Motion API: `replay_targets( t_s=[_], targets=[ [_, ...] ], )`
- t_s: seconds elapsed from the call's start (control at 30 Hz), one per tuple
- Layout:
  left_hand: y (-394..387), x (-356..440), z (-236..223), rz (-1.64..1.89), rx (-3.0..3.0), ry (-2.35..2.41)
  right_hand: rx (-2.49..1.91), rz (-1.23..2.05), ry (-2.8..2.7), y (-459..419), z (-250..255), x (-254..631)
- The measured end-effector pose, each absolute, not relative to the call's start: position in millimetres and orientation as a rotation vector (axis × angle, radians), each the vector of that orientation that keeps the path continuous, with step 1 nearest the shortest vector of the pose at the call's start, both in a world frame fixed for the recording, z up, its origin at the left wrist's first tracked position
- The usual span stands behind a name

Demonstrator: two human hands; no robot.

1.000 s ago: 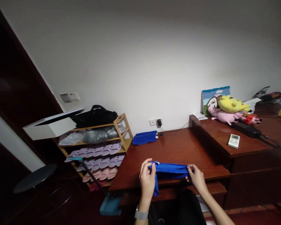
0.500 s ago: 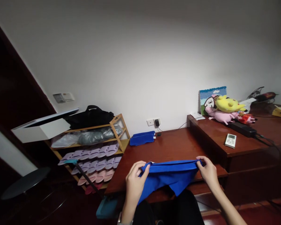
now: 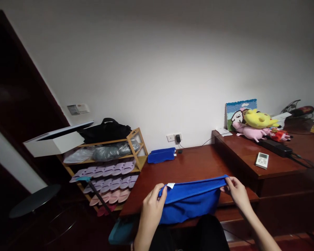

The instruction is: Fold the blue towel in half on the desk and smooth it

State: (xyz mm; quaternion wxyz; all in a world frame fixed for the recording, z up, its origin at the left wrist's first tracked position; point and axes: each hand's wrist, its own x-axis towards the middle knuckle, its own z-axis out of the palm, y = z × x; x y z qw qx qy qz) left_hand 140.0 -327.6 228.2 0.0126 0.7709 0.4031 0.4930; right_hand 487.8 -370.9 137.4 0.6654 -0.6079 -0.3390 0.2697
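A blue cloth hangs stretched between my two hands over the near edge of the dark wooden table. My left hand pinches its left top corner, where a small white tag shows. My right hand pinches the right top corner. The cloth's lower part droops in front of the table edge toward my lap. A stack of folded blue cloths lies at the table's far left, by the wall.
A higher desk at right carries a white remote, a black power strip and plush toys. A wooden shoe rack with slippers stands left, a white box on it. A wall socket sits behind the table.
The cloth was a narrow folded strip a second ago. My hands moved apart and lifted it, and it has opened into a wider hanging sheet.
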Motion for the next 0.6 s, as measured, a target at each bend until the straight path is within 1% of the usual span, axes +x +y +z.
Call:
replay_targets(
  t_s=[0.1,0.23,0.4,0.5,0.6],
  targets=[
    [-326,132,232,1.487,2.498,1.309,-1.171,0.730,-0.624,-374,152,485],
    [-321,124,246,1.498,2.568,1.342,-1.206,0.721,-0.638,-384,170,483],
    [-314,103,281,1.652,2.560,1.385,-1.338,0.566,-1.004,-395,187,475],
    [-319,78,307,1.793,2.493,1.503,-1.385,0.642,-1.281,-407,199,465],
    [-329,47,325,1.925,2.381,1.599,-1.365,0.822,-1.524,-422,211,456]
  ],
)
